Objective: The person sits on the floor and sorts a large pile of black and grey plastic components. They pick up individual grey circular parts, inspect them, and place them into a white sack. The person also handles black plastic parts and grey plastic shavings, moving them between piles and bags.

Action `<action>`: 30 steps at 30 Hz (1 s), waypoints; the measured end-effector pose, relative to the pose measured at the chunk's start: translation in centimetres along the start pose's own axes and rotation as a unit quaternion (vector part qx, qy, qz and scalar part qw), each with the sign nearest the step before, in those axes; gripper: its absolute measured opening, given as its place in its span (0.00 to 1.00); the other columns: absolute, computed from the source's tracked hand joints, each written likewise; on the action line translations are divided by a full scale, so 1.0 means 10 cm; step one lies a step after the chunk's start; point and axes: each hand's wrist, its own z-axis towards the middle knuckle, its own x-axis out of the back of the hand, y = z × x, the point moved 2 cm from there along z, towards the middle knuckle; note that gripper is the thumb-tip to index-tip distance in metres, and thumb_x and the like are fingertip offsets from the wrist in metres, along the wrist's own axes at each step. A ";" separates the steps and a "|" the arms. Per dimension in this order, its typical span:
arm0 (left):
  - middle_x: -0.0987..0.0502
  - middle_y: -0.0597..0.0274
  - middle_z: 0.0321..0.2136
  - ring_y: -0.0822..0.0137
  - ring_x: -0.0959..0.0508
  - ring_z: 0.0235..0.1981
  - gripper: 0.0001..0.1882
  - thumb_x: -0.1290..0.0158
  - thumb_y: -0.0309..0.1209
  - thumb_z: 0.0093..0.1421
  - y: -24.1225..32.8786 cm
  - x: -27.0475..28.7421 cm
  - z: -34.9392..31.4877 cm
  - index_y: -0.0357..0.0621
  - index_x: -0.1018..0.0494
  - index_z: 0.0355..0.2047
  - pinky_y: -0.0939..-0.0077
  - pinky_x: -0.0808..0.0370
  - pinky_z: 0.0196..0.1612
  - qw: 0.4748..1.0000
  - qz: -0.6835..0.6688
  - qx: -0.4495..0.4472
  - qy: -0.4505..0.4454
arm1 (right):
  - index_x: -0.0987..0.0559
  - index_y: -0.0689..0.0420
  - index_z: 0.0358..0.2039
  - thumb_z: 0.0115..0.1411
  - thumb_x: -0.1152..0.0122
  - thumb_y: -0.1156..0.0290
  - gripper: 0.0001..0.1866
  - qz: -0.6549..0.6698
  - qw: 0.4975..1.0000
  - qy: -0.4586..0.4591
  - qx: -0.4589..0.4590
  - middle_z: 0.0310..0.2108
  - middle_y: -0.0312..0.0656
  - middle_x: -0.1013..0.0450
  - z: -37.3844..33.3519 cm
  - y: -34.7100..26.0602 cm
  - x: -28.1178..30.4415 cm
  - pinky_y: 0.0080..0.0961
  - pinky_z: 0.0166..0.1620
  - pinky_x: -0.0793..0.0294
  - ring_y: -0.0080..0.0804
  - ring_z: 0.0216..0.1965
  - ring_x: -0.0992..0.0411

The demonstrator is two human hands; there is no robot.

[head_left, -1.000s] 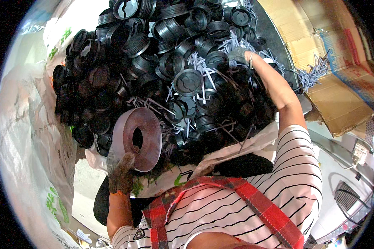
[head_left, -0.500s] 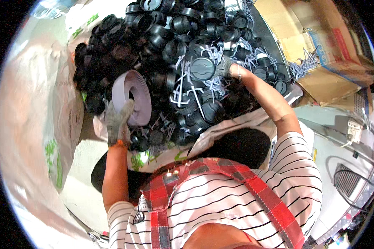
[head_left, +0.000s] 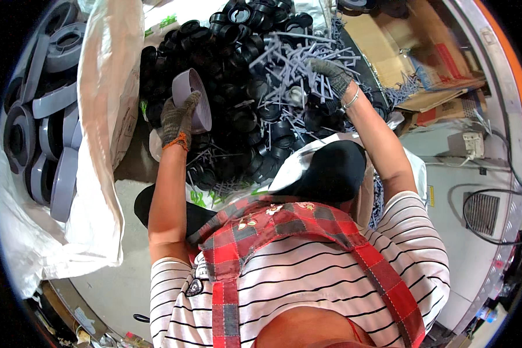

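Note:
My left hand (head_left: 178, 120), in a grey knitted glove with an orange cuff, grips a grey plastic ring-shaped part (head_left: 202, 116) by its near side. The part is tilted on edge over a heap of black round plastic caps (head_left: 232, 69). My right hand (head_left: 332, 75), also gloved, lies over a tangle of thin grey plastic sticks (head_left: 290, 55) on the heap's right side. Its fingers stretch out to the left, and no held object shows. The fingertips are partly lost among the sticks.
A white sack (head_left: 107, 133) stands at the left with several grey ring parts (head_left: 20, 139) in it. Cardboard boxes (head_left: 377, 43) are at the far right, beside a pale metal cabinet (head_left: 446, 168) with a looped black cable (head_left: 468, 217). My knees flank the heap's near edge.
The view has shifted, bringing the sack's grey rings into sight. My left hand still holds the ring part. My right hand has moved from among the caps onto the sticks, which now lie more heaped.

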 end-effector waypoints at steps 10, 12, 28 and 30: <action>0.31 0.45 0.48 0.53 0.29 0.47 0.47 0.37 0.53 0.39 -0.03 0.09 -0.04 0.31 0.37 0.51 0.59 0.28 0.46 0.999 0.037 0.020 0.015 | 0.25 0.60 0.37 0.55 0.41 0.68 0.11 0.354 0.934 0.039 0.033 0.28 0.41 0.25 -0.18 -0.46 -0.09 0.24 0.27 0.21 0.32 0.26 0.25; 0.36 0.44 0.53 0.52 0.32 0.52 0.52 0.39 0.58 0.39 -0.04 0.09 -0.03 0.34 0.42 0.56 0.56 0.29 0.49 0.999 0.010 0.004 -0.031 | 0.27 0.59 0.41 0.57 0.44 0.67 0.13 0.327 0.941 0.036 0.080 0.27 0.42 0.25 -0.47 -0.60 -0.03 0.23 0.24 0.22 0.30 0.24 0.25; 0.28 0.46 0.45 0.53 0.26 0.44 0.45 0.36 0.53 0.36 0.06 0.07 -0.12 0.33 0.34 0.49 0.59 0.28 0.44 0.999 0.044 -0.011 0.019 | 0.24 0.61 0.35 0.47 0.34 0.59 0.21 -0.577 0.638 0.295 -0.416 0.31 0.47 0.25 -4.06 -0.44 0.77 0.25 0.39 0.30 0.34 0.32 0.28; 0.28 0.46 0.44 0.53 0.26 0.43 0.45 0.36 0.53 0.36 -0.10 0.03 0.03 0.33 0.34 0.49 0.60 0.28 0.44 1.000 0.021 -0.008 0.008 | 0.24 0.62 0.33 0.50 0.36 0.63 0.15 -0.503 0.787 0.263 -0.243 0.29 0.38 0.26 -3.13 -0.68 0.22 0.22 0.38 0.31 0.22 0.31 0.32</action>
